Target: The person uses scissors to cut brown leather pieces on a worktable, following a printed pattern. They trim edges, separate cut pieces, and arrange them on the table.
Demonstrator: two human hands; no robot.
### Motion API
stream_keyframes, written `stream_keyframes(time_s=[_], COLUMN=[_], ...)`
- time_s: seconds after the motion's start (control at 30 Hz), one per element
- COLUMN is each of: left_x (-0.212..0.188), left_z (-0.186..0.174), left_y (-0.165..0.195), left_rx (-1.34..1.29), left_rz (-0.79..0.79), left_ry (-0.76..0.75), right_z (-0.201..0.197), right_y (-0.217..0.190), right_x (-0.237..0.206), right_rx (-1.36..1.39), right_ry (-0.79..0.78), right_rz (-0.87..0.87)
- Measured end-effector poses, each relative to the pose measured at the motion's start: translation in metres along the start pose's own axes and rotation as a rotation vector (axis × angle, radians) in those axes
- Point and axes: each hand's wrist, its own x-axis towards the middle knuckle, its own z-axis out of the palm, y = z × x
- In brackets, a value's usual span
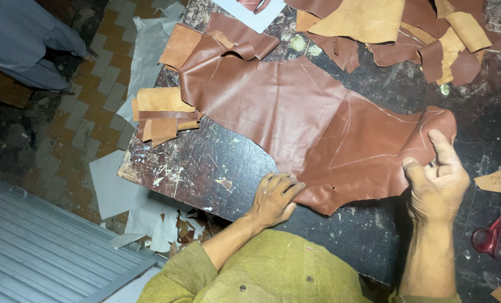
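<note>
A: From the head view, how are the hands set?

B: The left hand (275, 196) lies palm down on the near edge of the large brown leather piece (312, 123), fingers curled and close together, pressing rather than pinching. The right hand (438, 179) is raised at the leather's right corner, palm turned toward the camera, thumb up against the edge. Its grip is loose, fingers bent; I cannot tell whether it is actually clamped on the corner.

A: Where does the leather lie?

B: Spread flat across the dark, scratched surface (217, 168), smooth and glossy, with faint scored lines and an irregular cut outline.

A: Any containers?

B: None to be seen. There is a small stack of tan and brown scraps (162, 115) at the surface's left edge, and a heap of tan and brown offcuts (408, 31) at the far side. Red-handled scissors (495, 233) rest at the right, near the right hand. Pale paper sheets (115, 191) lie on the tiled floor (87, 118).
</note>
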Motion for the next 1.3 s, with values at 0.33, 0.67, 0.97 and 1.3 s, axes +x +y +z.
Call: stream_keyframes(time_s=[0.33, 0.67, 0.97, 1.3], left_x=[-0.003, -0.03, -0.027, 0.001], left_z=[-0.047, -0.015, -0.029, -0.011], left_y=[-0.005, -0.013, -0.014, 0.02], left_rx=[-0.085, -0.099, -0.02, -0.077], left_rz=[0.014, -0.082, 0.001, 0.266], left_ry=[0.294, 0.083, -0.037, -0.083], right_z=[-0.034, -0.075, -0.133, -0.272], right_y=[0.026, 0.14, 0.104, 0.1], right_x=[0.004, -0.002, -0.025, -0.053], right_rx=[0.061, 0.131, -0.942, -1.668], right_ry=[-0.008, -0.021, 0.274, 0.291], right_rz=[-0.104, 0.011, -0.202, -0.076])
